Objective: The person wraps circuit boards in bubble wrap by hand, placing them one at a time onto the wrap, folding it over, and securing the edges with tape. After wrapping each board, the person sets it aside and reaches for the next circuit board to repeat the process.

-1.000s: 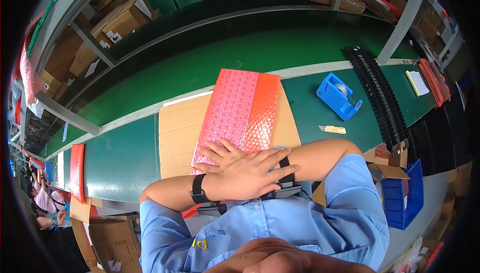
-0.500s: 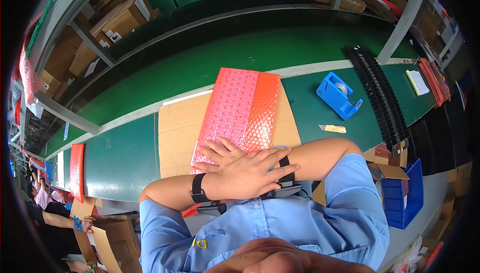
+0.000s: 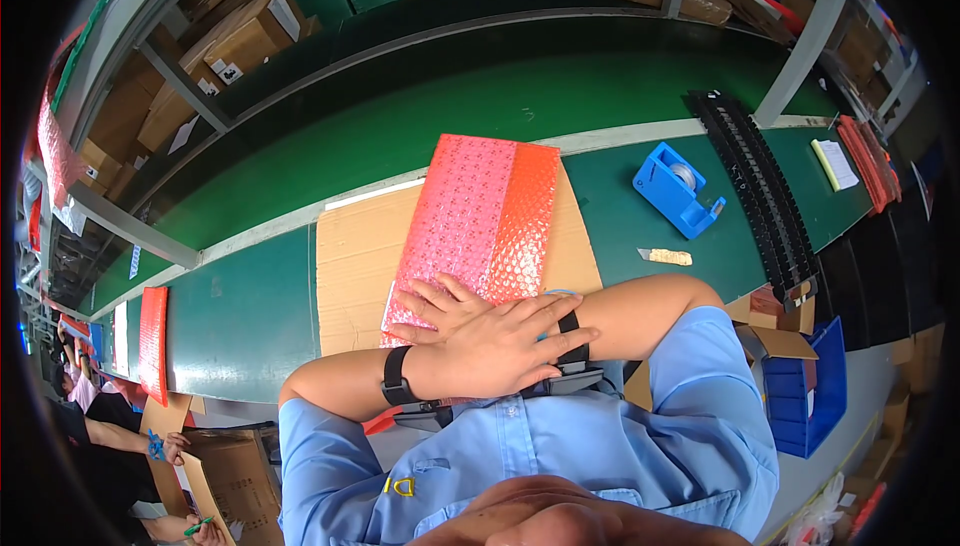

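Observation:
My forearms are crossed in front of my chest. My left hand [image 3: 500, 346] lies on top, its fingers spread over my right wrist and forearm, holding nothing. Beneath it, my right hand [image 3: 442, 308] rests with fingers spread on the lower end of a bubble-wrap package [image 3: 470, 211], pink on one side and red-orange on the other. That package lies flat on a brown cardboard sheet [image 3: 350, 271]. Right of the sheet are a blue tape dispenser [image 3: 672, 191] and a utility knife blade with a wrapped, yellowish handle [image 3: 665, 257].
A long black slotted strip [image 3: 755, 191] crosses the green bench [image 3: 245, 301] at right, near a notepad [image 3: 835, 166] and stacked red bubble bags [image 3: 868, 166]. Another red bubble bag [image 3: 153, 346] lies left. A co-worker's hands [image 3: 178, 446] are at an open carton [image 3: 235, 476]. A blue bin [image 3: 805, 396] stands lower right.
My arms, hands and the package have stayed put. At lower left, the co-worker's lower hand with a green item has come further into view, and the carton flap has shifted.

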`<move>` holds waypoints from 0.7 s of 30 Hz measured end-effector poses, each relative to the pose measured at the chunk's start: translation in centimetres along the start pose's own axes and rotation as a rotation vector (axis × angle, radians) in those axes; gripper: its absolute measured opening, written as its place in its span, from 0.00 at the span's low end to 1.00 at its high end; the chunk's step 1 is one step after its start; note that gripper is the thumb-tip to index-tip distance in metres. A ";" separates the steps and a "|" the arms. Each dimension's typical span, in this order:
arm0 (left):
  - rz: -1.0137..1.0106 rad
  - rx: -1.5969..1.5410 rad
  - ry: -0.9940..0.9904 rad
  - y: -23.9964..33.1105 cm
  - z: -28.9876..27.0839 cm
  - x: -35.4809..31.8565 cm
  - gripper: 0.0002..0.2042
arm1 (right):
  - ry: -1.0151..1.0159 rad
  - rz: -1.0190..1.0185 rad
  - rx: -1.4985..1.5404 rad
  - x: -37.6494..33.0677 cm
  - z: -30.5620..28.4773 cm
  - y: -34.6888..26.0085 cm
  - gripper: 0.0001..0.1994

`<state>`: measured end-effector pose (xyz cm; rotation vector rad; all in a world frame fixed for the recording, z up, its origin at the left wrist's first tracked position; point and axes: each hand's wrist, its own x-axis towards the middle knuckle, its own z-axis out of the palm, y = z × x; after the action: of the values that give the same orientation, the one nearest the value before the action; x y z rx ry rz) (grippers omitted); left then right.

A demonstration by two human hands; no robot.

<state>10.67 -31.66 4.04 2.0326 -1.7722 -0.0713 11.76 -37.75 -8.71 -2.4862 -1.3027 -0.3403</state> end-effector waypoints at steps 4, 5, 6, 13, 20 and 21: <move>0.003 -0.005 -0.007 0.0 -0.1 0.0 0.32 | 0.069 -0.033 0.125 -0.1 0.2 0.4 0.39; 0.002 -0.006 -0.007 0.0 -0.1 0.0 0.32 | 0.069 -0.034 0.126 0.0 0.1 0.3 0.39; 0.002 -0.005 -0.006 0.0 -0.1 0.0 0.32 | 0.059 -0.022 0.105 0.0 0.0 0.1 0.40; 0.005 0.002 0.002 0.1 0.0 -0.1 0.32 | 0.088 -0.022 0.068 -0.2 -0.3 -0.1 0.43; 0.006 -0.012 -0.004 -0.2 0.1 0.2 0.32 | 0.083 -0.037 0.149 -0.2 0.2 0.6 0.44; 0.006 -0.012 -0.003 -0.2 0.1 0.2 0.32 | 0.083 -0.036 0.148 -0.2 0.1 0.6 0.44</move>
<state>10.88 -31.85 3.94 2.0191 -1.7760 -0.0838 12.20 -38.18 -8.98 -2.3042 -1.2927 -0.3384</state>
